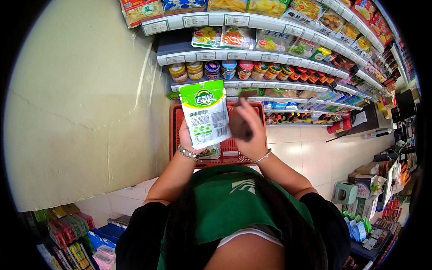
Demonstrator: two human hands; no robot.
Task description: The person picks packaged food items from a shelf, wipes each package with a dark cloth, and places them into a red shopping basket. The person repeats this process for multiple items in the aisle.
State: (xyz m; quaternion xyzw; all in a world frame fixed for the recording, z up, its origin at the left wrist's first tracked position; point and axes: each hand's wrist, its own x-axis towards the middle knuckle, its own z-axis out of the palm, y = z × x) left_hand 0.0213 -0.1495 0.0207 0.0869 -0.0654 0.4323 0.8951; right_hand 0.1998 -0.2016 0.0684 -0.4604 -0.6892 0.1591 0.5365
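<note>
A green and white foil food pouch (207,116) with printed writing faces up in my left hand (185,136), which supports it from behind and below. Just to its right, my right hand (255,135) holds a dark brown cloth (240,127), blurred by motion. Whether the cloth touches the pouch's right edge I cannot tell. Beneath both hands is a red plastic shopping basket (174,140). Another food packet (212,153) lies in it, partly hidden by the pouch and my left hand.
Shop shelves (248,55) curve ahead, holding packets and a row of glass jars (212,70). A pale cracked wall (84,101) rises at left. Tiled floor (293,153) extends right, towards a red fire extinguisher (339,126), a plastic stool (345,192) and stacked boxes (366,187).
</note>
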